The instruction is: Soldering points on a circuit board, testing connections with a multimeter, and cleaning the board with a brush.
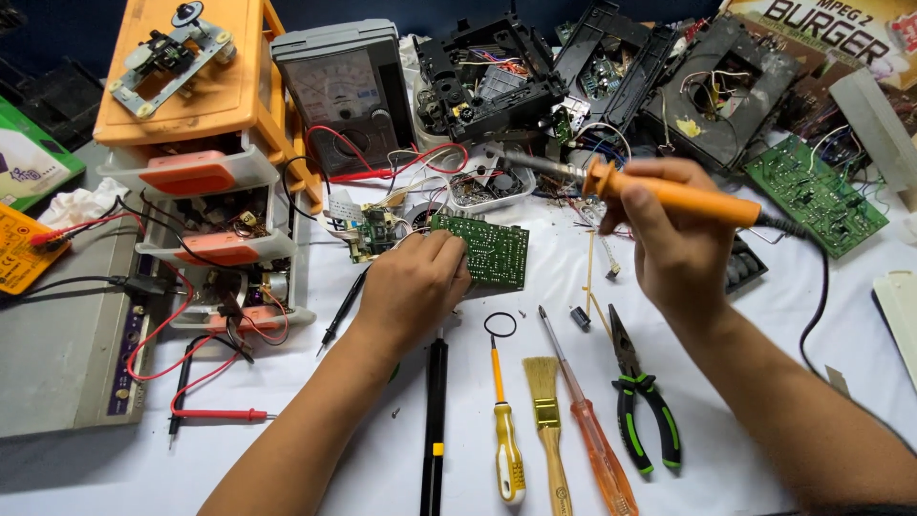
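My left hand (413, 287) rests on the white table and grips the near edge of a small green circuit board (492, 250), holding it tilted. My right hand (671, 244) is closed around the orange handle of a soldering iron (659, 191). Its metal tip points left and hovers above and just behind the board, apart from it. The iron's black cord runs off to the right. A smaller board with components (373, 234) lies just left of my left hand.
In front lie a black pen-like tool (435, 411), a loop-ended yellow tool (504, 420), a brush (546, 411), an orange screwdriver (592, 430) and green-handled pliers (640, 401). An orange drawer unit (205, 124), analog meter (344, 91), black disassembled casings (487, 76) and a green board (817, 191) crowd the back.
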